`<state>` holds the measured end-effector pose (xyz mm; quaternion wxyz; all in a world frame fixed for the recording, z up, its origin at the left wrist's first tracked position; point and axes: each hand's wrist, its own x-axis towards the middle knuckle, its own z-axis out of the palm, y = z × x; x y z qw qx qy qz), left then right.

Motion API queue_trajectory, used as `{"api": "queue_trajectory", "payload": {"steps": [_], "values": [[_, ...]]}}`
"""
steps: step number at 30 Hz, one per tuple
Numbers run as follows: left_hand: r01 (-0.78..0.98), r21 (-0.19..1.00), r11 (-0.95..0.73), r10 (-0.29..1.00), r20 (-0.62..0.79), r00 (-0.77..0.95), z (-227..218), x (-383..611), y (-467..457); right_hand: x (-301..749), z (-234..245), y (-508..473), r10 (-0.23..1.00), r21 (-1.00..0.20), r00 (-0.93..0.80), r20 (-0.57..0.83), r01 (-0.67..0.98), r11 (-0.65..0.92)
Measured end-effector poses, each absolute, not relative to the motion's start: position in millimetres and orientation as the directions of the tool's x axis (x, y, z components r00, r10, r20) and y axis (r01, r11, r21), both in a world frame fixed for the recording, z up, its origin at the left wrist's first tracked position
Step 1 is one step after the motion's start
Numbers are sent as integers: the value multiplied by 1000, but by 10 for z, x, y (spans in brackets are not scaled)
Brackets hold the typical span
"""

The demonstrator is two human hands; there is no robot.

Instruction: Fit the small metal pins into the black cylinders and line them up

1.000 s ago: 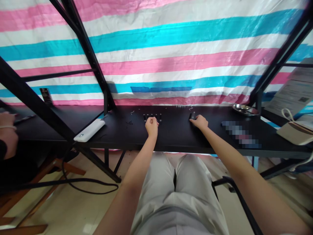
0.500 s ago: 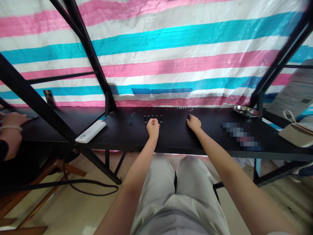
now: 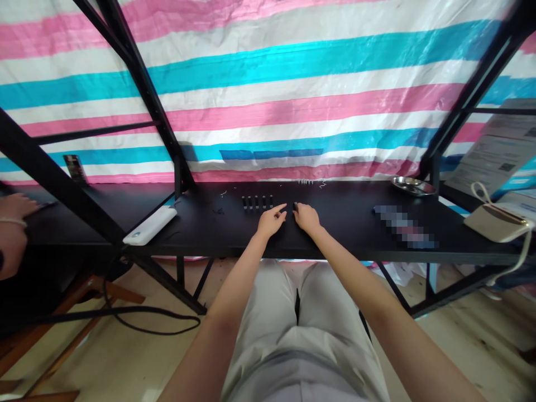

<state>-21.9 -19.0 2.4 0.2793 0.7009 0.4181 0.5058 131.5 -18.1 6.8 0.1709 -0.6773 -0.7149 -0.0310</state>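
My left hand is over the front half of the black table, thumb and index finger apart, with nothing seen between them. Close beside it, my right hand has its fingers closed on a small black piece, mostly covered by the fingertips. Just beyond my left hand stands a row of several small black cylinders with pale lower ends. Small white strips line up near the table's back edge, and a curly white bit lies to their right.
A white power bank-like block lies at the left by the black frame post. To the right are a shiny metal dish, a blurred-out item and a beige pouch. Another person's hand is at the far left.
My right hand has moved left with the black piece, towards my left hand. My left hand has shifted right and nearer me, its fingers spreading and uncovering the row of cylinders.
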Motion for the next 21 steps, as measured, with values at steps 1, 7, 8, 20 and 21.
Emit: {"api": "queue_trajectory", "payload": {"steps": [1,7,8,20,21], "values": [[334,786,-521,852,500,153,16,-218,-188,1306,68,-202,951,-159,-74,300,979,126],[355,763,-541,839,518,166,-27,-206,-161,1287,93,-258,898,-16,-280,340,953,303],[352,771,-530,846,510,157,-28,-205,-158,1281,92,-259,889,0,-303,343,947,322],[288,825,-486,853,519,-50,25,-217,-195,1278,47,-256,876,-104,-272,399,935,338],[263,840,-474,857,509,-83,27,-223,-192,1280,48,-257,887,-120,-230,401,946,300]]}}
